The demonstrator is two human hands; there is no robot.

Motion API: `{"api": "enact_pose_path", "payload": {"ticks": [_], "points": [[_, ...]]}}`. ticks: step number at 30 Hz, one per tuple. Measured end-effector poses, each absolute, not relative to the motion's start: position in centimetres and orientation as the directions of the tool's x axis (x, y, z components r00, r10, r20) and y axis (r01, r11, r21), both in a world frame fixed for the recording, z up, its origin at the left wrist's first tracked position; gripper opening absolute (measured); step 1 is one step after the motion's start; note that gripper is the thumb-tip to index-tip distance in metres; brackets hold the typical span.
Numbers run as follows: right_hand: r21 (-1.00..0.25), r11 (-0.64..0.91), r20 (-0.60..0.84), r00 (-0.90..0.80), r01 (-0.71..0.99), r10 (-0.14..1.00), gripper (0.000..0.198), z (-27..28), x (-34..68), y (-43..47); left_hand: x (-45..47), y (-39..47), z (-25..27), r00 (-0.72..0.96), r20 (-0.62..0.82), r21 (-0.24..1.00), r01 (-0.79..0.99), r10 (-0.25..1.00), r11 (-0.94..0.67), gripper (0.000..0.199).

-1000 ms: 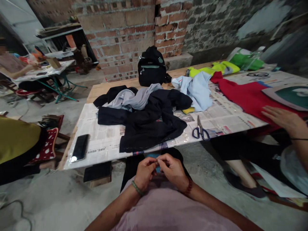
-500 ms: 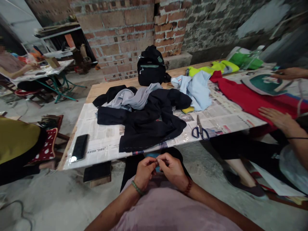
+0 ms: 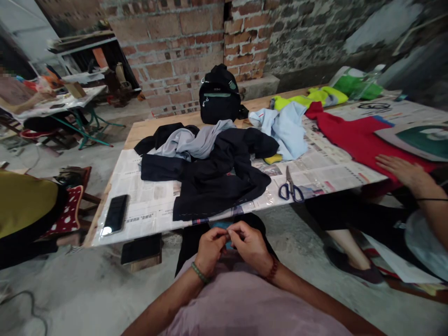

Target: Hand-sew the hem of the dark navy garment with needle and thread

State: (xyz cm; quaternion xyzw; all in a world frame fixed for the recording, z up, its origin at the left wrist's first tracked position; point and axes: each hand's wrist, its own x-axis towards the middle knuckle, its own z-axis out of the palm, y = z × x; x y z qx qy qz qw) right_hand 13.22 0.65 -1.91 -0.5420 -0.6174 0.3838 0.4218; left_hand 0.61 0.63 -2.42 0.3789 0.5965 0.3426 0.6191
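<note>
Cloth (image 3: 220, 193), black, likely soft, best held by its near edge, is lying at twelve o'clock while your left hand (image 3: 210, 252) and right hand (image 3: 252, 248) are pinching fingertips (image 3: 236, 227) together, anything held hidden.

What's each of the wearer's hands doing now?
Left hand: closed in a pinch; can't tell if holding anything.
Right hand: also pinched closed, close against the left; contents can't be told.

Left hand (image 3: 211, 249), one: I had its thumb and forefinger pinched together. Right hand (image 3: 252, 247), one: similarly pinched, its fingertips met the left's. Forearms (image 3: 168, 296), two: both were bare, slanting inward to wrists (image 3: 267, 267) held apart.
</note>
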Motion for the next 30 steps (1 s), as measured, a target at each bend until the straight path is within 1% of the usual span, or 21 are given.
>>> {"api": "enact_pose_path", "payload": {"ticks": [17,21,26,30], "points": [[-0.926,0.131,0.112,-0.072,0.354,0.991,0.015,-1.89,13.37,0.85,0.89,0.83,-1.84,0.026,-0.425,0.904,0.074,0.905,0.422,0.01],[-0.943,0.094,0.081,-0.056,0.32,0.995,0.015,-1.9,13.31,0.83,0.9,0.89,-1.68,0.026,-0.411,0.908,0.108,0.911,0.406,0.012],[-0.97,0.013,0.003,-0.043,0.242,0.999,0.017,-1.92,13.18,0.82,0.83,0.98,-1.77,0.043,-0.347,0.932,0.13,0.937,0.339,0.013],[-0.972,0.011,0.001,-0.044,0.235,0.999,0.018,-2.18,13.18,0.83,0.83,0.89,-1.83,0.04,-0.317,0.936,0.173,0.948,0.306,0.013]]}}
